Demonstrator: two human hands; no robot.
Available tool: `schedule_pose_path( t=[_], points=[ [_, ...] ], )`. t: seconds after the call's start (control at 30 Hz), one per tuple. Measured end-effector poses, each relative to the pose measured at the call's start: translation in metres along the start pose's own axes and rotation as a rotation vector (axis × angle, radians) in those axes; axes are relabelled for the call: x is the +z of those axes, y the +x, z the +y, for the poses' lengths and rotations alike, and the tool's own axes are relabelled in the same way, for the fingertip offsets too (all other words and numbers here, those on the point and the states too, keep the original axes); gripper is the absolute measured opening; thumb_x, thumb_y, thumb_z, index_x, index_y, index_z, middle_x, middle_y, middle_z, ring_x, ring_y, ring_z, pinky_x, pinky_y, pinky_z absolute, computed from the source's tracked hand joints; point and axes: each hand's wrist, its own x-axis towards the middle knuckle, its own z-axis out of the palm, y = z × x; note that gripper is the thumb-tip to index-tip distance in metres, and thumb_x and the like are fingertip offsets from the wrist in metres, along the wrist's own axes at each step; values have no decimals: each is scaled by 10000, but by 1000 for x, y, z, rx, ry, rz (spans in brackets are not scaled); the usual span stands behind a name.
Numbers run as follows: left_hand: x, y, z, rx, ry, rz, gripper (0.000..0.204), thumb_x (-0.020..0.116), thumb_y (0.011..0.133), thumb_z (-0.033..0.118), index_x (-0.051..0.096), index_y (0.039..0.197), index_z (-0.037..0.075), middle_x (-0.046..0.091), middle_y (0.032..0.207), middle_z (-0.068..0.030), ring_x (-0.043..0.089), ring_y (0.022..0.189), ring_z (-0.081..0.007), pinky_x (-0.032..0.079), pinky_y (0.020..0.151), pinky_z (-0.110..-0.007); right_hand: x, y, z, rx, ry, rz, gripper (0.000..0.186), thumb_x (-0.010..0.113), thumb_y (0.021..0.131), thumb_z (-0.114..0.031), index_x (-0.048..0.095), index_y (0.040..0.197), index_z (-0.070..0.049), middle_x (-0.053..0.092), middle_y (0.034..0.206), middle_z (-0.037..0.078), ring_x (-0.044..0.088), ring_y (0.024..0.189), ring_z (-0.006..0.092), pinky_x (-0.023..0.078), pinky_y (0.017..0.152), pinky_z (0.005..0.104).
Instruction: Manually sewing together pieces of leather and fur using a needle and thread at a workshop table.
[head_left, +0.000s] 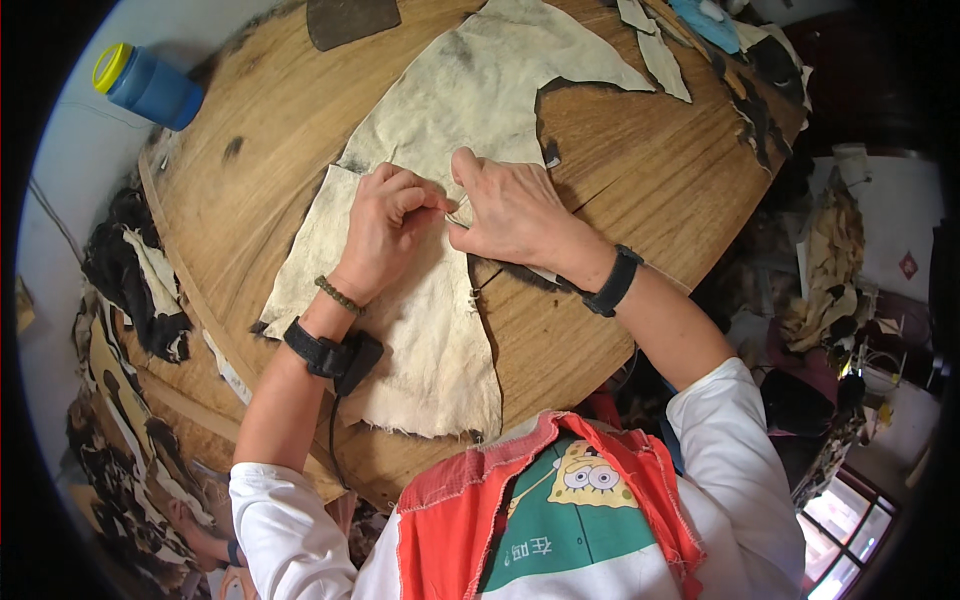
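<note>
A cream-coloured hide [455, 100], with dark fur showing along some edges, lies pale side up under both hands. It looks made of pieces that meet around where my hands work. My left hand [388, 222] is closed, thumb and fingertips pinched together at the hide's middle; anything small between them is too fine to make out. Close beside it, my right hand [512, 215] grips a raised fold of the hide between thumb and fingers. The fingertips of both hands almost touch. Part of the fold is hidden behind the right hand.
The hide rests on a wooden table [590, 340] with a dark crack. A blue jar with a yellow lid [150, 88] stands at the far left. A dark flat piece [350, 20] and pale scraps [660, 55] lie at the back. More furs [140, 275] are heaped at left.
</note>
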Motion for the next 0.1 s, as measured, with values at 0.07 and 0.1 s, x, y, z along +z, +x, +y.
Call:
schedule_pose_path(
  t=[0.07, 0.1],
  points=[
    [0, -1, -3, -12, -7, -9, 143, 709, 795, 45, 752, 887, 146, 648, 858, 7, 534, 893, -238, 406, 873, -361, 2, 1, -1, -19, 62, 28, 418, 697, 707, -217, 415, 948, -23, 643, 795, 216, 632, 730, 436, 497, 663, 479],
    [-1, -2, -5, -37, -25, -32, 146, 710, 790, 47, 753, 888, 146, 649, 865, 7, 532, 903, -236, 403, 884, -361, 4, 2, -1, -11, 79, 13, 460, 716, 695, -228, 416, 980, -26, 642, 796, 222, 639, 754, 443, 498, 678, 489]
  ],
)
